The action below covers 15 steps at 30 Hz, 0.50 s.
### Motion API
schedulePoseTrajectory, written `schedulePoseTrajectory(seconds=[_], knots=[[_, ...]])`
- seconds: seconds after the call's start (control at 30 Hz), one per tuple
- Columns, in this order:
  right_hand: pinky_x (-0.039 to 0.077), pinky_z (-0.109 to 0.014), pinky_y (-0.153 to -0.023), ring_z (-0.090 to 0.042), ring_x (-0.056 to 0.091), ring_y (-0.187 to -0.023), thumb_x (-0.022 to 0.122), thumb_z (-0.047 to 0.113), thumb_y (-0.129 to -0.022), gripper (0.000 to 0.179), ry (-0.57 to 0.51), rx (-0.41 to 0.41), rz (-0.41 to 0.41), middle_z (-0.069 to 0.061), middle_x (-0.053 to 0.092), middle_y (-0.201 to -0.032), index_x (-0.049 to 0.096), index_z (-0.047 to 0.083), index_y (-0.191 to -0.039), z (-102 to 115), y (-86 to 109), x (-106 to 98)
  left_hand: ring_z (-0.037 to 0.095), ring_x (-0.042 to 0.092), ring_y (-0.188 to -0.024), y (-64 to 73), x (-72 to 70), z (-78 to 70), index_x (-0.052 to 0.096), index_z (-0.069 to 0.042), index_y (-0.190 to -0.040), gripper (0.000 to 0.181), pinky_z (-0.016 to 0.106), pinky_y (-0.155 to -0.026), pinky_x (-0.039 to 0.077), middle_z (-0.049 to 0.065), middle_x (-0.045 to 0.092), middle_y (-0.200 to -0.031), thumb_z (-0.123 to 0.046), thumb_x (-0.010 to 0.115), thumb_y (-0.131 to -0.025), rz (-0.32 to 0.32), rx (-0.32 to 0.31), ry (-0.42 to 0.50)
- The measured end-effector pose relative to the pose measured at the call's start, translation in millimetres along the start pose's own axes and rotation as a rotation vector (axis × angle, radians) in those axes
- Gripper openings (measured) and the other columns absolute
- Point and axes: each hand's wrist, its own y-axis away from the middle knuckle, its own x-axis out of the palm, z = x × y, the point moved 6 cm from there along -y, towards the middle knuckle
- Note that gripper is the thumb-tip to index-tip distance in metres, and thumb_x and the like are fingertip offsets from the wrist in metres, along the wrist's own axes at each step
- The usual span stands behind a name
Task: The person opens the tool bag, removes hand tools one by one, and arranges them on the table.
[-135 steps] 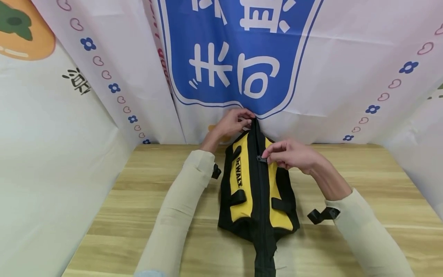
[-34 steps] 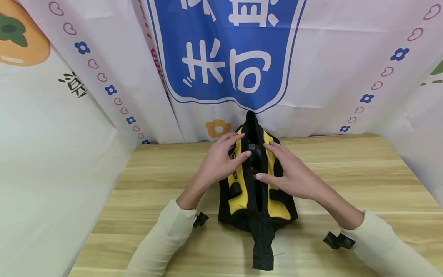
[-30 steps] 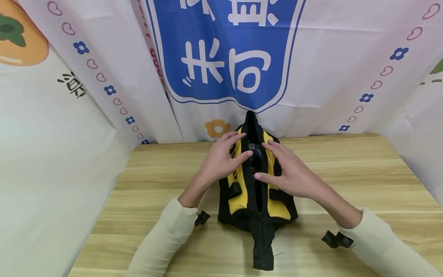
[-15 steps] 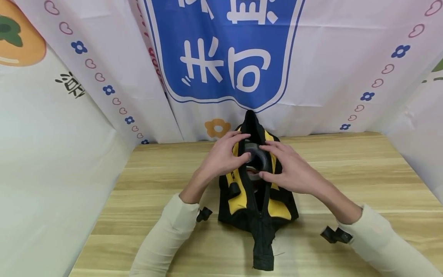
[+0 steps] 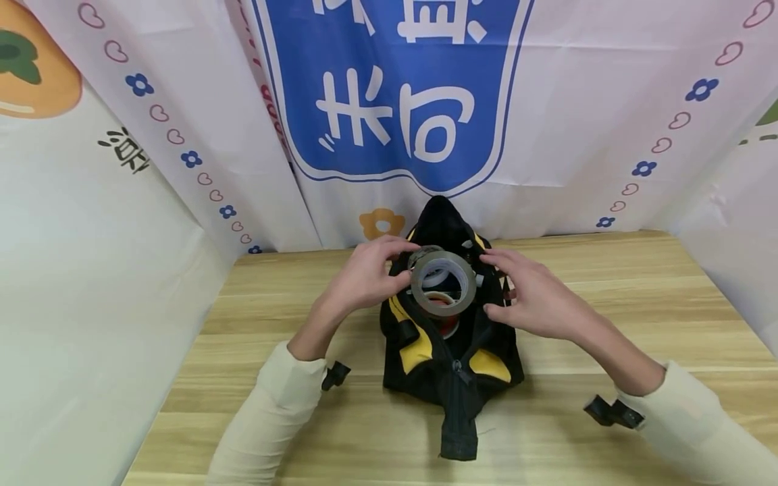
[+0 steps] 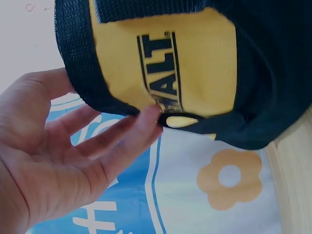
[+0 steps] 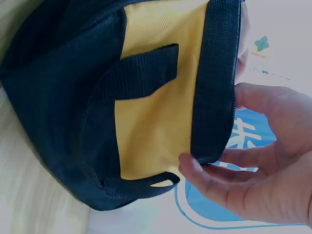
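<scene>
A black and yellow tool bag (image 5: 419, 351) stands on the table with its top spread wide. My left hand (image 5: 367, 273) holds the left edge of the opening. On the other side my right hand (image 5: 535, 293) pinches the right edge, thumb on the inner side and fingers outside in the right wrist view. Inside the bag shows a roll of brownish packing tape (image 5: 419, 295). Below it sits a red and white ring-shaped thing, partly hidden. Other items deeper in are too dark to tell. The left wrist view shows lettering on the bag's yellow side (image 6: 204, 63).
The wooden table (image 5: 286, 290) stretches out on both sides of the bag. A printed white and blue cloth (image 5: 547, 155) hangs right behind it. The zipper's black end tab (image 5: 458, 432) points toward me.
Earlier the zipper was closed, with my right hand at its pull; now it is undone. My hands have drawn the edges apart, and the tape roll has come into full view.
</scene>
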Motion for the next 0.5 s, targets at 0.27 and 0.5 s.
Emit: schedulePoseTrajectory(seconds=[0.27,0.5], knots=[[0.065,-0.038,-0.079,-0.028,0.076,-0.101,0.080,0.007,-0.086,0.085,-0.017,0.008,0.014,-0.027,0.043,-0.164,0.042,-0.003,-0.161,-4.4,2.3,-7.6,0.035,0.075,-0.119,9.5,-5.0,13.3,0.063,-0.006,-0.149,0.057,0.049,-0.101,0.060,0.012,0.060,-0.156,-0.012,0.075,-0.093,0.050,-0.062,0.028],[0.066,-0.043,-0.082,-0.043,0.074,-0.112,0.084,0.004,-0.083,0.092,-0.033,0.024,0.031,-0.029,0.040,-0.165,0.038,-0.005,-0.163,-13.4,5.3,-19.8,0.037,0.074,-0.119,20.9,-13.4,27.0,0.062,-0.007,-0.150,0.060,0.044,-0.093,0.064,0.014,0.054,-0.162,0.003,0.074,-0.092,0.084,-0.072,0.105]])
